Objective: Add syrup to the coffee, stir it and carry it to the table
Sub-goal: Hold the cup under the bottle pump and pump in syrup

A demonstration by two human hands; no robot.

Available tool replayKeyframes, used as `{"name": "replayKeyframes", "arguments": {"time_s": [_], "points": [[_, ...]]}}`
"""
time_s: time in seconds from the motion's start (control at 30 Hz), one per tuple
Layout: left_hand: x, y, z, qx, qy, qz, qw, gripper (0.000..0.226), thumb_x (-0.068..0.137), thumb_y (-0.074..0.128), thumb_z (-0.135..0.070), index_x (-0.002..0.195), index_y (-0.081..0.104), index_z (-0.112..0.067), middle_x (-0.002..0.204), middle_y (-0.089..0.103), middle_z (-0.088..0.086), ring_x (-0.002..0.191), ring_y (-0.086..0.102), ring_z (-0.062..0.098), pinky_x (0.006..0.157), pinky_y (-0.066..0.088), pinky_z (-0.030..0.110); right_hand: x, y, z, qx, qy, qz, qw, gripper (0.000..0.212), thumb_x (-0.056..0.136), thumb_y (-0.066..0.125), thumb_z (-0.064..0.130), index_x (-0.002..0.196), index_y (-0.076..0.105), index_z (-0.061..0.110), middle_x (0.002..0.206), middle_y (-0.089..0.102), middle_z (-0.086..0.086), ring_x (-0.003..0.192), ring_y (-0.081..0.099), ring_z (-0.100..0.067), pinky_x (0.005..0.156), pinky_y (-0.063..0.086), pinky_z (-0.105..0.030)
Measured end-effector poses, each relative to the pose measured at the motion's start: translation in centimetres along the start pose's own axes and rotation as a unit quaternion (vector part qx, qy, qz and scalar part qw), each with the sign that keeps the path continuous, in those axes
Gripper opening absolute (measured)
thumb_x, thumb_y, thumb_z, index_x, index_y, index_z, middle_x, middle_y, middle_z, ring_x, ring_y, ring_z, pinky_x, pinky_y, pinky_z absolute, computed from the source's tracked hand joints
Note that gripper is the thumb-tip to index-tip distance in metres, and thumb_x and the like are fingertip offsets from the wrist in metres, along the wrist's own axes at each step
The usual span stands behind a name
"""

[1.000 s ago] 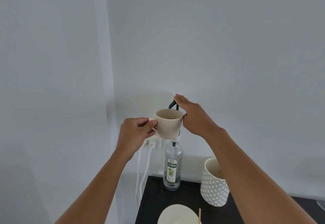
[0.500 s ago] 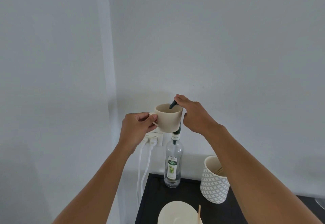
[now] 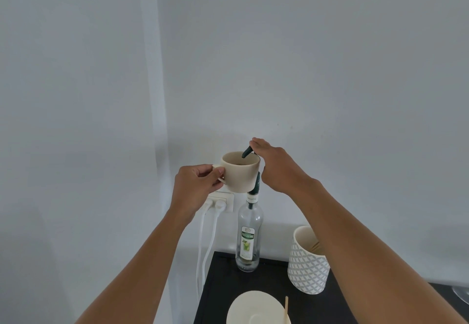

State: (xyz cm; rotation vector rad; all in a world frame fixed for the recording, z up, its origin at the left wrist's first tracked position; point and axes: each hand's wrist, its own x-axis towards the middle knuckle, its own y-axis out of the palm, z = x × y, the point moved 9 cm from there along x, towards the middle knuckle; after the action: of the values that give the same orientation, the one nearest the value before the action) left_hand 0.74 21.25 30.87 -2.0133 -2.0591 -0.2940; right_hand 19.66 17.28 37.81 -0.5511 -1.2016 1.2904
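- Head view: left hand [image 3: 196,186] pinches the cup [image 3: 241,172] by its handle, lifted off the counter, rim right under the dark pump spout [image 3: 246,152].
- Right hand [image 3: 275,165] presses down, curled over the pump head of the syrup bottle [image 3: 248,237]; bottle upright, directly below the cup.
- Count: 1 cup, 1 bottle, 1 saucer [image 3: 256,307], 1 stir stick [image 3: 286,307], 1 patterned holder [image 3: 308,264].

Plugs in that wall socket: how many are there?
2. Both white plugs sit side by side in the wall socket: one on the left, one on the right, cords hanging down. The left hand may hide more.
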Motion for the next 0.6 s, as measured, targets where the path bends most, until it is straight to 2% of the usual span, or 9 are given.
{"name": "replayKeyframes", "arguments": {"time_s": [0.1, 0.17, 0.2, 0.3, 0.37, 0.43, 0.5, 0.57, 0.6], "points": [[-0.1, 0.1, 0.3, -0.005, -0.005, 0.002, 1.0, 0.015, 0.094, 0.077, -0.016, 0.1, 0.085, -0.005, 0.092, 0.085, 0.01, 0.087, 0.083, 0.018, 0.094, 0.065, 0.038, 0.1, -0.2, -0.6, 0.035, 0.017, 0.009, 0.999, 0.078, 0.086, 0.043, -0.019, 0.156, 0.038, 0.013, 0.17, 0.026, 0.002, 0.152, 0.032, -0.024, 0.115, 0.034, -0.028], [-0.3, 0.2, 0.6, -0.007, -0.009, 0.008, 1.0, 0.016, 0.094, 0.077, -0.017, 0.101, 0.085, -0.005, 0.094, 0.085, 0.01, 0.088, 0.084, 0.018, 0.096, 0.064, 0.04, 0.2, -0.2, -1.2, 0.073, 0.034, 0.008, 0.997, 0.081, 0.088, 0.039, -0.018, 0.161, 0.03, 0.017, 0.171, 0.02, 0.006, 0.157, 0.022, -0.015, 0.112, 0.025, -0.017], [-0.3, 0.2, 0.7, -0.006, -0.011, 0.011, 1.0, 0.016, 0.094, 0.077, -0.018, 0.102, 0.085, -0.006, 0.094, 0.085, 0.009, 0.088, 0.084, 0.018, 0.097, 0.064, 0.04, 0.1, -0.1, -1.7, 0.101, 0.048, 0.001, 0.994, 0.082, 0.089, 0.037, -0.017, 0.161, 0.029, 0.021, 0.171, 0.022, 0.007, 0.157, 0.021, -0.013, 0.11, 0.024, -0.016], [-0.6, 0.2, 0.7, 0.001, -0.006, 0.014, 1.0, 0.015, 0.094, 0.076, -0.018, 0.102, 0.085, -0.008, 0.093, 0.086, 0.007, 0.086, 0.084, 0.017, 0.096, 0.064, 0.039, -0.4, -0.5, -2.9, 0.204, 0.089, -0.056, 0.973, 0.079, 0.091, 0.034, -0.01, 0.16, 0.032, 0.03, 0.165, 0.035, 0.009, 0.15, 0.039, -0.017, 0.101, 0.032, -0.017], [-0.9, 0.3, 0.8, -0.002, -0.002, 0.016, 1.0, 0.014, 0.095, 0.076, -0.017, 0.101, 0.085, -0.009, 0.092, 0.086, 0.006, 0.085, 0.084, 0.017, 0.095, 0.064, 0.038, -1.5, -1.2, -3.5, 0.247, 0.114, -0.128, 0.954, 0.065, 0.096, 0.039, 0.0, 0.156, 0.041, 0.026, 0.158, 0.047, 0.005, 0.141, 0.051, -0.017, 0.095, 0.04, -0.015], [-1.3, 0.4, 1.0, -0.005, -0.002, 0.021, 1.0, 0.013, 0.095, 0.076, -0.018, 0.1, 0.086, -0.012, 0.092, 0.086, 0.006, 0.085, 0.084, 0.017, 0.094, 0.064, 0.038, -2.7, -0.8, -4.6, 0.291, 0.153, -0.174, 0.928, 0.044, 0.098, 0.048, 0.016, 0.141, 0.06, 0.017, 0.139, 0.066, -0.001, 0.127, 0.064, -0.022, 0.099, 0.05, -0.027], [-1.7, 0.8, 1.2, -0.004, -0.002, 0.03, 1.0, 0.012, 0.095, 0.076, -0.018, 0.098, 0.086, -0.013, 0.093, 0.086, 0.006, 0.086, 0.084, 0.017, 0.093, 0.064, 0.038, -3.5, 1.1, -5.5, 0.326, 0.18, -0.154, 0.915, 0.034, 0.096, 0.054, 0.031, 0.111, 0.074, 0.008, 0.112, 0.075, -0.015, 0.109, 0.07, -0.033, 0.099, 0.057, -0.047], [-2.4, 1.2, 1.6, -0.002, -0.001, 0.04, 0.999, 0.011, 0.095, 0.075, -0.017, 0.096, 0.085, -0.013, 0.094, 0.085, 0.008, 0.087, 0.084, 0.017, 0.091, 0.065, 0.035, -4.5, 3.1, -5.7, 0.365, 0.186, -0.121, 0.904, 0.031, 0.097, 0.055, 0.033, 0.092, 0.081, 0.016, 0.103, 0.077, -0.012, 0.104, 0.073, -0.028, 0.094, 0.06, -0.046], [-2.8, 1.5, 1.8, 0.001, 0.0, 0.045, 0.999, 0.01, 0.095, 0.075, -0.016, 0.096, 0.085, -0.014, 0.094, 0.085, 0.008, 0.087, 0.083, 0.018, 0.09, 0.065, 0.034, -5.0, 3.9, -5.7, 0.385, 0.184, -0.114, 0.897, 0.029, 0.099, 0.054, 0.03, 0.093, 0.082, 0.025, 0.104, 0.08, -0.005, 0.104, 0.074, -0.022, 0.095, 0.061, -0.042]]}}
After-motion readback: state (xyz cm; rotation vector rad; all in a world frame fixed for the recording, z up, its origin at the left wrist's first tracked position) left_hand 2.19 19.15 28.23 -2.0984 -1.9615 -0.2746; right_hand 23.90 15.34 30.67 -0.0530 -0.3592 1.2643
